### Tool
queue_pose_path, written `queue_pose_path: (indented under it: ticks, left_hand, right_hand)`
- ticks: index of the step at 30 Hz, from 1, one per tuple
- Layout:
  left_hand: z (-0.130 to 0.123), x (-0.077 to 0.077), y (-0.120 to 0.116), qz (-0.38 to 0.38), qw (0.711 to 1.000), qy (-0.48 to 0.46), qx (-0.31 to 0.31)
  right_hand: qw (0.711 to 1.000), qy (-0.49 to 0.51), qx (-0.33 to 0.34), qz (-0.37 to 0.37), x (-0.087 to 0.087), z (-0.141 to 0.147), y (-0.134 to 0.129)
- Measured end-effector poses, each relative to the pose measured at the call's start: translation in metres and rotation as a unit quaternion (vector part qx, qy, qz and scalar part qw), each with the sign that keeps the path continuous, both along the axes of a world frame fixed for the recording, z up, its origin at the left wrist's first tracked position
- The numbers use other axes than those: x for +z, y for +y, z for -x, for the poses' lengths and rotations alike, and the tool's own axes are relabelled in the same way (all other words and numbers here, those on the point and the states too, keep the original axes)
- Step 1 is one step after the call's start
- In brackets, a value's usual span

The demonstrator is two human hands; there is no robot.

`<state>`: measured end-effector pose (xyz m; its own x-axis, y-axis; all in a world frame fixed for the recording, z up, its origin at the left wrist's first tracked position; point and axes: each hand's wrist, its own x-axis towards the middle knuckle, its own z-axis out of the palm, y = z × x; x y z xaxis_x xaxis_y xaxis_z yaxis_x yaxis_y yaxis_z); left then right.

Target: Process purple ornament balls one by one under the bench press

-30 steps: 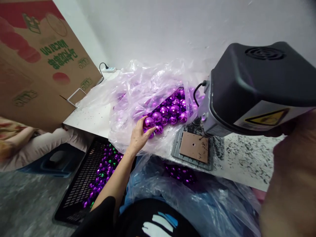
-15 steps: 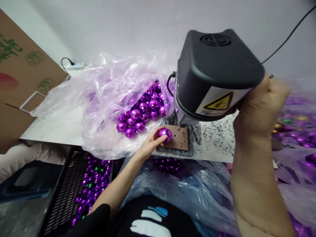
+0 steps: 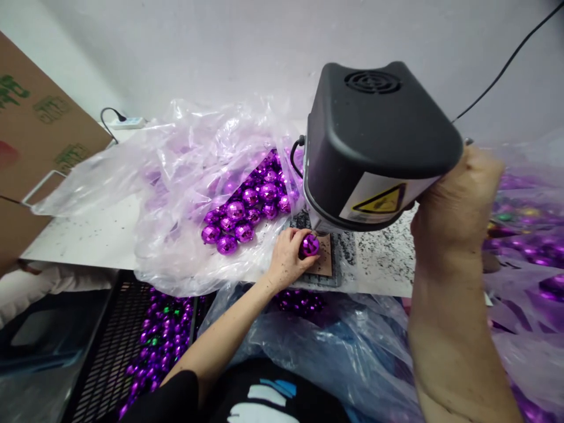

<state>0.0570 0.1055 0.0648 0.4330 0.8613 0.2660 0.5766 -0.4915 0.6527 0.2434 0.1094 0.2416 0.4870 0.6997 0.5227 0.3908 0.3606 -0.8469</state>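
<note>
1. Nearest me, a black crate (image 3: 103, 352) stands below the desk (image 3: 79, 235), holding many small shiny pieces (image 3: 161, 341), mostly purple with a few green. Whether these are finished or waiting, I cannot tell.
2. At the desk's front edge, the left hand (image 3: 291, 258) is clamped on 1 purple ball (image 3: 310, 245), thumb and fingers around its side. By my reading, this 1 is partway through its handling, with nothing showing it complete.
3. That ball is over the brown pad (image 3: 326, 261), just beneath the front of the black machine (image 3: 383, 141); whether it touches either is hidden. It looks round, glossy and mirror-like, with bright facets and darker patches; any hole or loop is too small to make out.
4. The right hand (image 3: 469, 179) is against the machine's right side. Its fingers are out of my sight, so I cannot tell how tightly they close, or on what.
5. Dark flecks (image 3: 383, 258) litter the desk beside the pad, which I take as a sign of much earlier work.
6. Farther back, a heap of purple balls (image 3: 238, 211) spills from a clear plastic bag (image 3: 189, 153). No hand touches them, so plenty seems left.
</note>
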Motion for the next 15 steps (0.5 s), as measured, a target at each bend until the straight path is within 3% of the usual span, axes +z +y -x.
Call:
queue_pose_path:
  ticks: [4, 9, 15]
  left_hand:
    - [-0.006, -0.004, -0.002, -0.005, 1.000, 0.000, 0.014]
    - [-0.007, -0.007, -0.002, -0.016, 0.999, -0.016, -0.033]
    - [-0.013, -0.008, -0.004, -0.035, 0.999, 0.012, 0.015]
  right_hand:
    - [1.000, 0.000, 0.002, 0.000, 0.000, -0.001, -0.001]
    - [1.000, 0.007, 0.004, -0.004, -0.003, -0.003, 0.002]
    - [0.999, -0.044, -0.005, -0.007, 0.000, 0.000, -0.007]
